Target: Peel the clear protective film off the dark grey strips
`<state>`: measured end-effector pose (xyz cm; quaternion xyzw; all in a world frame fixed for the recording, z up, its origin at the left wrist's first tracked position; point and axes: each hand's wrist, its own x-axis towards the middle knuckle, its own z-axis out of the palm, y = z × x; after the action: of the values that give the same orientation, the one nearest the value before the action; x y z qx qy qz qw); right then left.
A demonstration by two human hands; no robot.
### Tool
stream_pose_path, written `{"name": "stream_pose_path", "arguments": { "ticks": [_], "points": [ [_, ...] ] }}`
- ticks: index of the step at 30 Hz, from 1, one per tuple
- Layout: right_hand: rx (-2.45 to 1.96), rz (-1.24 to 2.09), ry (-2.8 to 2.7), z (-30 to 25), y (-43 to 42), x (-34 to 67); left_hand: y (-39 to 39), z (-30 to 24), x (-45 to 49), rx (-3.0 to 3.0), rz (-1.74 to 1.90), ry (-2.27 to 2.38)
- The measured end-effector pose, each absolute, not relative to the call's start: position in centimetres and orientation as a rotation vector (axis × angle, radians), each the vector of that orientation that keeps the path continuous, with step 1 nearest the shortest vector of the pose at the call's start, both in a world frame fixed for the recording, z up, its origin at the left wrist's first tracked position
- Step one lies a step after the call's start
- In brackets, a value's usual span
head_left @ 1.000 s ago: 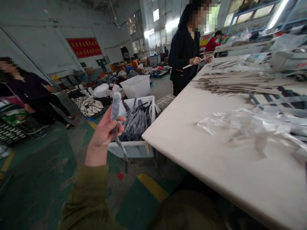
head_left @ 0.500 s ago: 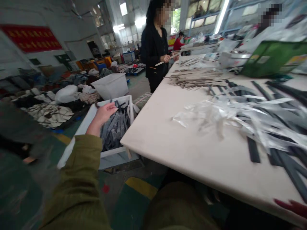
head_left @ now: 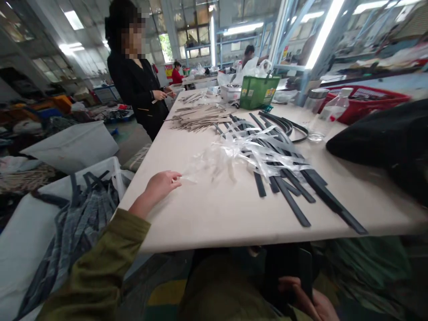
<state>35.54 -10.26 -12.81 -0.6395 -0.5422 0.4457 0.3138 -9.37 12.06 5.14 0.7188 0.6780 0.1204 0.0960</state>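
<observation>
My left hand [head_left: 163, 185] is over the near left part of the table, thumb and fingers pinched together at the thin end of a clear plastic strip [head_left: 190, 179]. That strip runs into a loose heap of clear plastic strips [head_left: 230, 154]. Beneath and beyond the heap lie several dark flat bands [head_left: 290, 203]. Low in the view, below the table edge, my right hand [head_left: 309, 298] is closed round a dark flat piece [head_left: 305, 269] with a rounded corner. What this piece is cannot be made out in the shadow.
A white bin [head_left: 117, 178] of dark plastic-wrapped bands stands left of the table [head_left: 200, 223]. Beige strips [head_left: 200, 117], a green bag [head_left: 257, 91], a clear bottle [head_left: 337, 107] and a black bag [head_left: 384, 138] lie farther back. A person in black [head_left: 137, 89] stands at the far left side.
My left hand has moved from above the bin onto the table, to the plastic's end. The view has turned right. My right hand has come into view below the table edge.
</observation>
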Motion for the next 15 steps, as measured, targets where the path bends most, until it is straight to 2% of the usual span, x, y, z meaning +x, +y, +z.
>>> {"name": "stream_pose_path", "arguments": {
  "ticks": [5,9,12,15],
  "points": [
    [-1.676,1.198,-1.268,-12.2,-9.8,35.2,15.0,2.7,-6.0,2.164,0.374,2.07],
    [-1.662,1.235,-1.209,-11.8,-9.8,34.9,16.7,4.4,-5.2,2.09,0.627,2.122],
    [-1.638,1.276,-1.198,-11.8,-9.6,35.1,17.0,7.9,-4.1,1.943,1.115,2.003],
    [-1.551,1.362,-1.192,-11.1,-9.1,35.3,14.9,11.0,-1.2,1.671,1.704,1.486]
  ]
}}
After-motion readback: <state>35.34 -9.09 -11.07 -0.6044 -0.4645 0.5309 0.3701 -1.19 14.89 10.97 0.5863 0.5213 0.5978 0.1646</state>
